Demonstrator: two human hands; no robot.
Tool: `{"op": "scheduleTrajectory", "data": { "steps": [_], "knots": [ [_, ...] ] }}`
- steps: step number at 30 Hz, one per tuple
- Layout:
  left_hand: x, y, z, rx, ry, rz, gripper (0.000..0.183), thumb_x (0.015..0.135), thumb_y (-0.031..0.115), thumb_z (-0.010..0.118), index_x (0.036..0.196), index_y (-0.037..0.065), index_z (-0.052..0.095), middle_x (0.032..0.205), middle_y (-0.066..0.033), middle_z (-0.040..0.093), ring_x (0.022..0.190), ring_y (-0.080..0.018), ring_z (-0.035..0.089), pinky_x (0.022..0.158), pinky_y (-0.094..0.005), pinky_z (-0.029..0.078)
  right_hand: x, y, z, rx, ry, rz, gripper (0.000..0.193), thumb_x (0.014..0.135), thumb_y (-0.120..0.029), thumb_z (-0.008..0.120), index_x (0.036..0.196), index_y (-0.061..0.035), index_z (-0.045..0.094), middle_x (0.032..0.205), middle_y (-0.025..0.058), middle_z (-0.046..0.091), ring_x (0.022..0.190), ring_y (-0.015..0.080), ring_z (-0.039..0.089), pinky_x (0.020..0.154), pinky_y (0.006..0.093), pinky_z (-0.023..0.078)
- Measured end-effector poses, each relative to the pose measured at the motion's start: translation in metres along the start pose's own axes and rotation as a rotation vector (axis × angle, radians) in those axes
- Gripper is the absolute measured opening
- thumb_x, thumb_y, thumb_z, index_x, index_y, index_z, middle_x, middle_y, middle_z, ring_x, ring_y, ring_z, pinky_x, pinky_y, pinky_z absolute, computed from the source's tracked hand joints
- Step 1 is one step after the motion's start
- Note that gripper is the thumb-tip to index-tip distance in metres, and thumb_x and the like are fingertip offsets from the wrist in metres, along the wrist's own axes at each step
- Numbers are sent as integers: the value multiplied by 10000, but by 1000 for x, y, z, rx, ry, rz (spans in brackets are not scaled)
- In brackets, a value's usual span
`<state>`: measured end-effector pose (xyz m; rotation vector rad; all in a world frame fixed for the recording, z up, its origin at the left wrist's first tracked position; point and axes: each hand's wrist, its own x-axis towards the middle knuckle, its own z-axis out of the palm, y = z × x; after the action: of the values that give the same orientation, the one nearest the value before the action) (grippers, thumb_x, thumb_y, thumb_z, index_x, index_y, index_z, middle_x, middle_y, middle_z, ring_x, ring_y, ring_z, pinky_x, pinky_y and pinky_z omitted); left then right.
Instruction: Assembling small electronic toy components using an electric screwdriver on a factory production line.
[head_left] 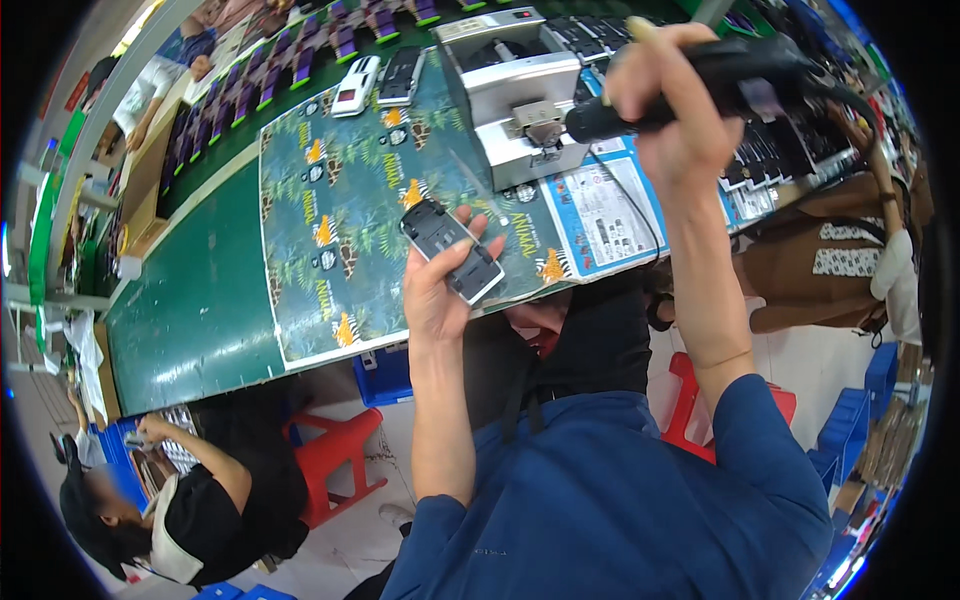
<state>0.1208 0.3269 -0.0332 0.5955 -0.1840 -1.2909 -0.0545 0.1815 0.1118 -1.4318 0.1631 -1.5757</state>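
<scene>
My left hand (436, 298) grips a toy car (438, 232) by its sides, just over the patterned mat. The car lies underside up, its black base showing and a white body edge at its near end. Raised on the right, my right hand (682, 120) is closed round a black power screwdriver (735, 78), held nearly level. The screwdriver's nose points left at the metal bracket on the front of a silver screw feeder box (505, 85). Whether its tip touches the bracket cannot be made out.
A white toy car (356, 87) and a black car base (401, 76) lie on the mat (300, 215). Purple pieces (302, 62) line the green belt behind. Black parts (765, 150) lie to the right. A seated person (205, 510) and a red stool (335, 465) are left.
</scene>
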Motion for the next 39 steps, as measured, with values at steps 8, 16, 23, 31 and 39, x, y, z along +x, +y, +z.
{"op": "scheduleTrajectory", "data": {
  "steps": [8, 16, 23, 31, 39],
  "knots": [
    [3, -1, 3, 73, -27, 13, 555, 785, -129, 584, 1302, 24, 452, 1246, -207, 579, 1094, -354, 636, 793, -480, 621, 2, 23, 5, -358, -61, 51, 117, 872, -40, 694, 888, -11, 582, 589, 47, 558, 490, 108, 537, 559, 267, 470],
    [11, 0, -11, 48, 30, 47, 484, 790, -127, 588, 1244, 3, 478, 1136, -152, 604, 961, -265, 655, 741, -455, 619, 13, 18, 35, 5, -34, 349, 221, 848, -77, 739, 704, -46, 574, 519, 20, 538, 379, 106, 488, 399, 243, 388],
    [14, 0, -3, 44, 75, 34, 528, 758, -133, 617, 1235, 50, 484, 1158, -139, 586, 975, -260, 654, 747, -442, 606, -51, -15, 51, 74, -255, 378, 143, 924, -127, 514, 822, -65, 435, 639, 32, 436, 460, 114, 439, 516, 297, 436],
    [13, -4, -7, 9, 55, -2, 518, 753, -125, 620, 1223, 40, 479, 1138, -132, 591, 967, -248, 655, 736, -421, 604, -75, 4, 62, 126, -183, 412, 166, 870, -91, 671, 809, -32, 528, 588, 33, 501, 436, 83, 458, 458, 245, 403],
    [22, -2, -3, -129, 153, -97, 532, 741, -147, 581, 1227, 47, 484, 1129, -141, 597, 956, -262, 646, 732, -437, 585, -74, 16, 60, 116, -323, 362, 251, 850, -27, 690, 792, -61, 448, 640, 52, 503, 467, 98, 470, 471, 266, 439]
  ]
}}
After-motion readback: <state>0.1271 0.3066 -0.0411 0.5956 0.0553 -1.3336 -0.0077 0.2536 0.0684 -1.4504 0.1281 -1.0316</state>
